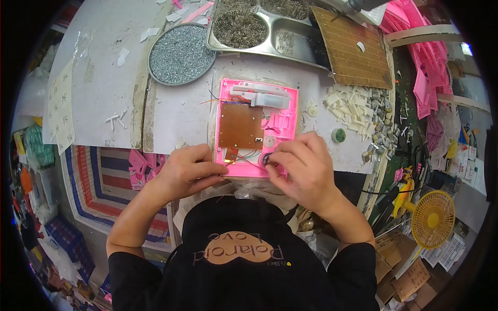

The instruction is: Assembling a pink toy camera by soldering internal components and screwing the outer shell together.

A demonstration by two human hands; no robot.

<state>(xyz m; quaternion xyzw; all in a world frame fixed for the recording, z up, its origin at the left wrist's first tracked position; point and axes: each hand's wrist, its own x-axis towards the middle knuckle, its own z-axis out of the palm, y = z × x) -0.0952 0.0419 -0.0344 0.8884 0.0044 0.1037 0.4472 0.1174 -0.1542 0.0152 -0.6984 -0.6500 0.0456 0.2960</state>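
Note:
A pink plastic casing [293, 111] lies open-side up on the worktable before me. Inside it sit a brown circuit board [241, 127], a white and grey plastic mechanism [272, 100] and thin coloured wires. My left hand [192, 170] rests at the casing's lower left corner, thumb and fingers closed against its edge. With thumb and forefinger my right hand [306, 168] pinches a small round dark part [266, 158] at the casing's lower right. The fingers partly cover that part, so its exact kind does not show.
Behind the casing stand a round tray of screws [181, 54] and a metal compartment tray [259, 49] of small metal parts. A brown board [353, 49] leans over its right end. White plastic pieces and small motors [358, 111] are heaped at right, beside a green roll [338, 136].

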